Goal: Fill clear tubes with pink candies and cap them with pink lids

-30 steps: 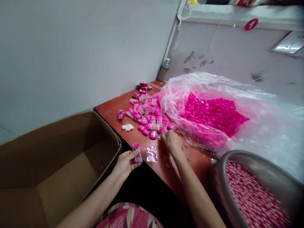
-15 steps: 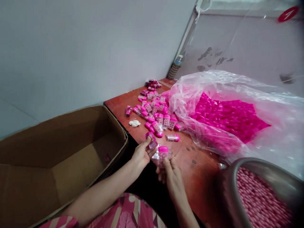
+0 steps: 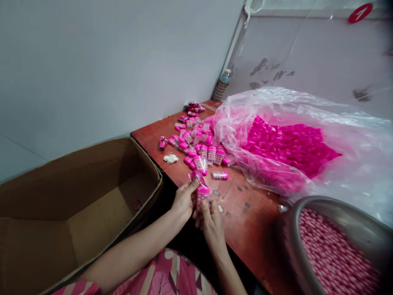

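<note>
My left hand (image 3: 183, 200) pinches a small pink and clear packet (image 3: 197, 177) at the near edge of the red-brown table (image 3: 245, 213). Close beside it, my right hand (image 3: 211, 219) grips a small clear bottle with a pink cap (image 3: 202, 195), filled with pink beads and held upright. The bottle sits against the packet, and both hands touch. One more capped bottle (image 3: 220, 175) lies on its side just beyond my hands. Behind it spreads a pile of several like bottles (image 3: 198, 144).
An open brown cardboard box (image 3: 76, 205) stands at the left, almost bare inside. A big clear plastic bag of pink caps (image 3: 285, 143) fills the right of the table. A metal bowl of pink beads (image 3: 331, 250) sits at the near right. A white wad (image 3: 170, 158) lies by the pile.
My right hand left the pile with a capped bottle and came back to my left hand. A clear sleeve that lay on the table has gone. The bottle now stands against the packet.
</note>
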### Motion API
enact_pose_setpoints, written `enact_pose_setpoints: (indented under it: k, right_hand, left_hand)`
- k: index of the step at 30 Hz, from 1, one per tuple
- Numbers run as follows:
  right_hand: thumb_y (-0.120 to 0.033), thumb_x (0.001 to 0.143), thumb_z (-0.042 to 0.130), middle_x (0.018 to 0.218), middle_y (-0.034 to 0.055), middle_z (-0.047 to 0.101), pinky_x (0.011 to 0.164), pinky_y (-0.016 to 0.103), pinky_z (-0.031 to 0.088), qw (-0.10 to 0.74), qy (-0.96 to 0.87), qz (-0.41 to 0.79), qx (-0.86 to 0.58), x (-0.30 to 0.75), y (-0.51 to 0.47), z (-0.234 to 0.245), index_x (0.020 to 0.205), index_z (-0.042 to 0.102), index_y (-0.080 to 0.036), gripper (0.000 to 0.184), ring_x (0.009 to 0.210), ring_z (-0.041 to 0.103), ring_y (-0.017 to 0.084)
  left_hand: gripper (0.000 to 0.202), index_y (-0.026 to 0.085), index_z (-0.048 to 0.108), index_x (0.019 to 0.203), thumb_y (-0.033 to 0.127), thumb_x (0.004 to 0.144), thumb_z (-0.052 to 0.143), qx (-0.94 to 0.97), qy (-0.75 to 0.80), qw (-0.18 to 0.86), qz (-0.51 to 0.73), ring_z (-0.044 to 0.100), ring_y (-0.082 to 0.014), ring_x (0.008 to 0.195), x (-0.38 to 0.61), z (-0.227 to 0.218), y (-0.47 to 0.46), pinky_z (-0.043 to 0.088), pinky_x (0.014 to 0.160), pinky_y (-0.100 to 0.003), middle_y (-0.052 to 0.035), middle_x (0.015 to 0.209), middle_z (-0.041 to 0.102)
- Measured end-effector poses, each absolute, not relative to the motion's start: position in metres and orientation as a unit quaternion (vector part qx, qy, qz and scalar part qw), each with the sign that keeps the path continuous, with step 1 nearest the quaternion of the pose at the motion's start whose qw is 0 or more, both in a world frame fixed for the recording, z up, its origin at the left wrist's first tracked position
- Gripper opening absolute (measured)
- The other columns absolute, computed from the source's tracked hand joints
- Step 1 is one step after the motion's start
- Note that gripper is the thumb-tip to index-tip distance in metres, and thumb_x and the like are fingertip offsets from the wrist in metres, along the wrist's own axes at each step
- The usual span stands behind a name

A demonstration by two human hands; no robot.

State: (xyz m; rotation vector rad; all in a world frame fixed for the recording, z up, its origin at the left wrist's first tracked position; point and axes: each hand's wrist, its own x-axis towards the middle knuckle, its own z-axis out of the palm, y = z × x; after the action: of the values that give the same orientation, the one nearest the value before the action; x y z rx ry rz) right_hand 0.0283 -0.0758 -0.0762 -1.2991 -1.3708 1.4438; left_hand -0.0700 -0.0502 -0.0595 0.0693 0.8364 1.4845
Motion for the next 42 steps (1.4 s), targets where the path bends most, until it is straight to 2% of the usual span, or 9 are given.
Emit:
enact_pose_setpoints:
  k: [3,7,13,20,25,30,33,37,42]
  right_hand:
    - [-0.051,0.086,0.037,0.055,-0.0053,0.054,0.034,0.018,0.029,0.361,-0.524,0.605,-0.479,0.028,-0.074,-0.081,0.086,0.042,-0.021,0.03,0.036,0.043,0.008]
    - [-0.048,0.085,0.041,0.058,-0.0048,0.054,0.04,0.02,0.036,0.386,-0.551,0.542,-0.504,0.026,-0.073,-0.083,0.088,0.043,-0.021,0.028,0.042,0.046,0.009]
    - [-0.046,0.084,0.045,0.06,-0.0029,0.055,0.043,0.021,0.038,0.407,-0.581,0.473,-0.523,0.025,-0.073,-0.084,0.087,0.046,-0.02,0.026,0.046,0.049,0.01]
    - [-0.054,0.085,0.035,0.053,-0.0044,0.052,0.033,0.018,0.027,0.339,-0.507,0.659,-0.439,0.029,-0.071,-0.082,0.081,0.043,-0.02,0.035,0.034,0.042,0.008]
    - [-0.052,0.081,0.046,0.051,-0.0055,0.048,0.038,0.019,0.031,0.375,-0.577,0.516,-0.51,0.031,-0.069,-0.084,0.073,0.045,-0.021,0.032,0.039,0.042,0.008]
    - [-0.055,0.083,0.039,0.049,-0.0064,0.046,0.033,0.017,0.023,0.362,-0.472,0.675,-0.436,0.03,-0.069,-0.081,0.074,0.043,-0.02,0.037,0.033,0.035,0.006]
    - [-0.053,0.081,0.045,0.056,-0.0035,0.052,0.035,0.017,0.029,0.382,-0.443,0.694,-0.42,0.03,-0.072,-0.079,0.078,0.046,-0.019,0.035,0.038,0.043,0.007]
    - [-0.044,0.08,0.054,0.084,0.0035,0.06,0.048,0.022,0.045,0.42,-0.411,0.713,-0.382,0.032,-0.077,-0.081,0.098,0.048,-0.021,0.031,0.065,0.058,0.013]
    - [-0.036,0.076,0.061,0.063,-0.0029,0.061,0.045,0.02,0.043,0.45,-0.378,0.718,-0.374,0.031,-0.071,-0.083,0.096,0.045,-0.022,0.029,0.052,0.057,0.012]
  left_hand:
    - [0.033,0.012,0.053,0.07,0.035,0.06,0.074,0.08,0.373,0.662,0.645,0.05,-0.0079,0.039,-0.074,-0.058,-0.052,0.038,0.038,-0.018,0.0023,0.051,0.055]
    - [0.033,0.011,0.056,0.076,0.033,0.06,0.075,0.133,0.378,0.669,0.626,0.052,-0.0085,0.043,-0.078,-0.061,-0.053,0.04,0.04,-0.018,0.001,0.055,0.057]
    - [0.033,0.01,0.054,0.063,0.038,0.061,0.072,0.173,0.397,0.685,0.586,0.05,-0.0099,0.039,-0.08,-0.066,-0.054,0.036,0.033,-0.02,-0.0017,0.053,0.058]
    - [0.026,0.006,0.062,0.058,0.029,0.059,0.075,0.217,0.419,0.693,0.545,0.052,-0.0084,0.041,-0.092,-0.062,-0.051,0.044,0.045,-0.021,-0.0025,0.049,0.059]
    - [0.023,0.006,0.067,0.064,0.027,0.059,0.074,0.232,0.429,0.692,0.532,0.058,-0.0119,0.048,-0.092,-0.06,-0.052,0.047,0.051,-0.023,-0.0064,0.057,0.065]
    - [0.023,0.006,0.063,0.057,0.027,0.062,0.072,0.234,0.422,0.703,0.522,0.054,-0.0099,0.042,-0.086,-0.059,-0.06,0.046,0.05,-0.022,-0.0031,0.047,0.059]
    - [0.027,0.007,0.06,0.054,0.031,0.063,0.071,0.231,0.415,0.711,0.518,0.05,-0.0105,0.036,-0.088,-0.059,-0.062,0.042,0.041,-0.022,-0.0028,0.043,0.055]
    - [0.026,0.009,0.059,0.057,0.031,0.065,0.07,0.209,0.419,0.689,0.553,0.048,-0.0069,0.04,-0.093,-0.063,-0.065,0.039,0.041,-0.018,-0.0022,0.051,0.058]
    - [0.027,0.007,0.06,0.057,0.031,0.063,0.072,0.211,0.403,0.709,0.539,0.047,-0.0079,0.04,-0.086,-0.067,-0.077,0.042,0.043,-0.022,-0.0011,0.047,0.053]
